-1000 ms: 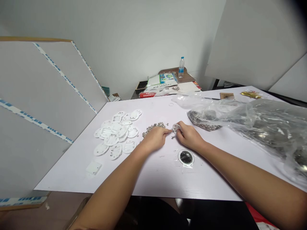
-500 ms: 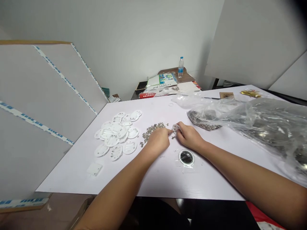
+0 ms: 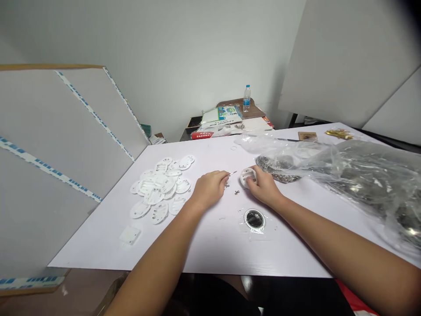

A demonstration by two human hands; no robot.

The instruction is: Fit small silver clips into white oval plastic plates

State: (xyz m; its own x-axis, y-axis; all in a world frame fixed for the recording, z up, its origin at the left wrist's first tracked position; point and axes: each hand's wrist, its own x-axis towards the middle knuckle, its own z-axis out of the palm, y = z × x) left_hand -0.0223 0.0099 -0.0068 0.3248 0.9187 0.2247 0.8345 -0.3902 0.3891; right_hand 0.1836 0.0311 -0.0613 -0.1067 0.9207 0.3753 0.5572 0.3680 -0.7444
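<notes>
My left hand is closed, pinching a slim pointed metal piece whose tip points right; I cannot make out its kind. In my right hand a round white plastic disc with slots is held between thumb and fingers, tilted toward me. A short gap separates the metal tip from the disc. Small metal clips lie below and between the hands. The left hand now covers most of the heap of metal bits. Several similar white plastic cases are piled on the left.
A round black-centred piece in clear film lies nearer me. Large clear plastic bags of metal parts cover the table's right side. A white square case sits front left. Beyond the table stand a water bottle and packages.
My hands have drawn apart: the left moved slightly left with the metal piece showing, the right moved right with the disc. The disc has turned, showing more of its slotted face.
</notes>
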